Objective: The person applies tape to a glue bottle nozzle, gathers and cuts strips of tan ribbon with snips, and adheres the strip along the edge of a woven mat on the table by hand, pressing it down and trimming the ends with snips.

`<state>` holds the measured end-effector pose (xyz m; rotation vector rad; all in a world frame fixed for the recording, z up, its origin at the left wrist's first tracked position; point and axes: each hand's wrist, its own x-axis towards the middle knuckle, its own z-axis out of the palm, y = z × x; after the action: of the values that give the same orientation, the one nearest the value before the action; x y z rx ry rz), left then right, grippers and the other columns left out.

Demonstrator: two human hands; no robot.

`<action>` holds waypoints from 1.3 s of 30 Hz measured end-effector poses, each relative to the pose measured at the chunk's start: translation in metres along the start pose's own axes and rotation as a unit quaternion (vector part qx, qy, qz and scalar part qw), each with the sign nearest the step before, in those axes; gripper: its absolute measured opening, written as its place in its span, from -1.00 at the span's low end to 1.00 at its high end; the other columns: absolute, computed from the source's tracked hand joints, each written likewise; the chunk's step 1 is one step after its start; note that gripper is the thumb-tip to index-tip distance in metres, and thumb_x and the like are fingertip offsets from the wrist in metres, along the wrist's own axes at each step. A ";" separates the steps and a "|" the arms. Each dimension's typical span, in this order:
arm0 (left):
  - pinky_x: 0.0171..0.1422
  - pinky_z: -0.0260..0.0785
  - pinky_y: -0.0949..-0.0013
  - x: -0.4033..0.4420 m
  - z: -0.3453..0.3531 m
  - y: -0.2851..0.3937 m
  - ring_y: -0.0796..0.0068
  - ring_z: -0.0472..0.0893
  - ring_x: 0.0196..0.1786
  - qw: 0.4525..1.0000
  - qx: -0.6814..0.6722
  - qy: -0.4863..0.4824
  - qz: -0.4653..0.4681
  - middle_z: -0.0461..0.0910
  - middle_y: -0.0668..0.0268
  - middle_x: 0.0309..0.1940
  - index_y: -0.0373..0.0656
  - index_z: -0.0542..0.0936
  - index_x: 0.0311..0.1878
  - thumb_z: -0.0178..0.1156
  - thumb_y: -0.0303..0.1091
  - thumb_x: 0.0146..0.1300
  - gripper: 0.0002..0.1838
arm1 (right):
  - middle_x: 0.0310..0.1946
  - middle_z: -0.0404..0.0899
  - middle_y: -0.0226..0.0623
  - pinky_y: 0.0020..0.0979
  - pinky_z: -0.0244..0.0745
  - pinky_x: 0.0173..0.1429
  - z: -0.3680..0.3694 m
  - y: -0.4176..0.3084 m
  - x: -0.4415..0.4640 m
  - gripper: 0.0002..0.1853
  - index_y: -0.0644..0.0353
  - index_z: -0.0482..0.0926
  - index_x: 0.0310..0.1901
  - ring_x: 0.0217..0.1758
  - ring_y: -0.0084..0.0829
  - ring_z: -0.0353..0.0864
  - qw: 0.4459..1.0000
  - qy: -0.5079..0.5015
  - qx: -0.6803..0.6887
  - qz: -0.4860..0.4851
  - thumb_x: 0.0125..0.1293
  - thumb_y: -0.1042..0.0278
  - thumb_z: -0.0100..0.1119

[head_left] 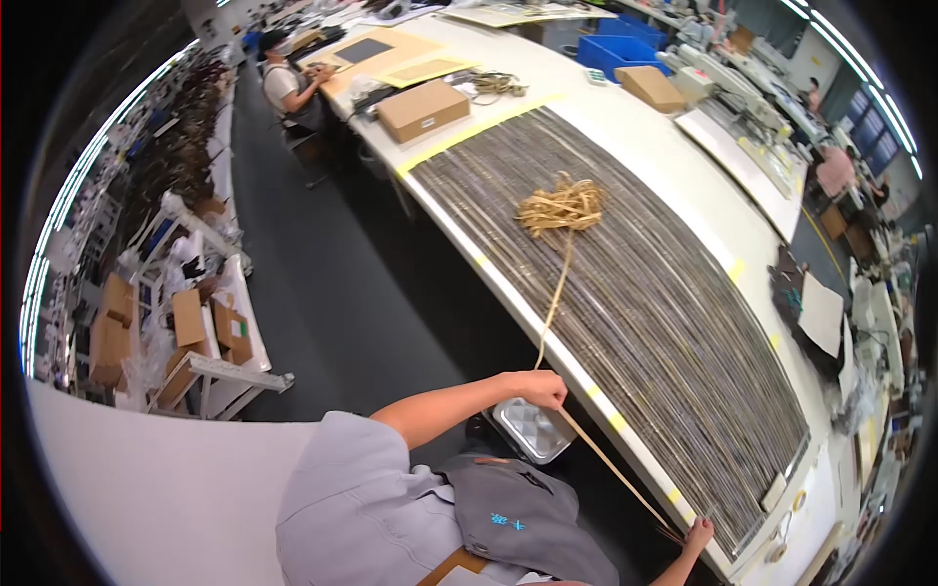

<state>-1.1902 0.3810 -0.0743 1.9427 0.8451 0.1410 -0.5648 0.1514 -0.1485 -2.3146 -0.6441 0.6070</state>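
A loose bundle of tan strips (562,207) lies on the far half of the grey-brown striped surface on the table. One long tan strip (557,303) runs from it down to my left hand (540,388), which is closed around it beside the table's near edge. Beyond that hand the strip stretches on, nearly straight, to my right hand (699,535) at the table's near corner. That hand's fingers are closed on the strip, and thin ends stick out beside it. The strip passes along the table edge between the two hands.
The striped surface (625,322) consists of many long, narrow strips laid side by side on the white table. A cardboard box (423,109) and blue bins (620,54) stand farther back. A metal tray (535,430) sits below my left hand. Another person (291,88) works at the far left.
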 end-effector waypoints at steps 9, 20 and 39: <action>-0.17 0.45 0.23 0.014 0.001 0.003 0.20 0.65 -0.29 0.998 0.014 0.013 -0.056 0.66 0.14 -0.42 -0.26 0.66 -0.30 0.19 -0.27 0.11 -0.76 | -0.69 0.34 -0.44 -0.49 0.13 -0.75 -0.044 0.028 0.059 -0.82 0.18 0.46 -0.39 -0.80 -0.57 0.26 0.998 0.047 0.008 0.031 0.19 0.31 0.26; -0.10 0.45 0.31 0.034 -0.001 0.026 0.31 0.63 -0.23 0.991 -0.002 0.003 -0.131 0.61 0.19 -0.35 -0.29 0.62 -0.30 0.25 -0.32 0.18 -0.81 | -0.37 0.63 -0.13 -0.21 0.41 -0.12 -0.053 -0.007 0.058 -0.54 0.31 0.62 -0.19 -0.33 -0.26 0.53 0.986 0.078 -0.138 -0.050 0.25 -0.03 0.23; -0.33 0.26 0.47 0.072 0.004 0.056 0.66 0.36 -0.46 0.935 0.031 -0.009 -0.352 0.45 0.44 -0.59 -0.29 0.59 -0.30 0.26 -0.37 0.19 -0.84 | -0.52 0.60 0.02 -0.09 0.44 -0.19 -0.020 0.041 0.176 -0.62 0.31 0.66 -0.35 -0.39 0.03 0.59 0.984 0.122 -0.127 0.039 0.11 0.06 0.37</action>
<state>-1.1063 0.4061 -0.0485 1.5799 1.4901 -0.3329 -0.4057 0.2182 -0.2070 -2.6081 -0.5415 0.2802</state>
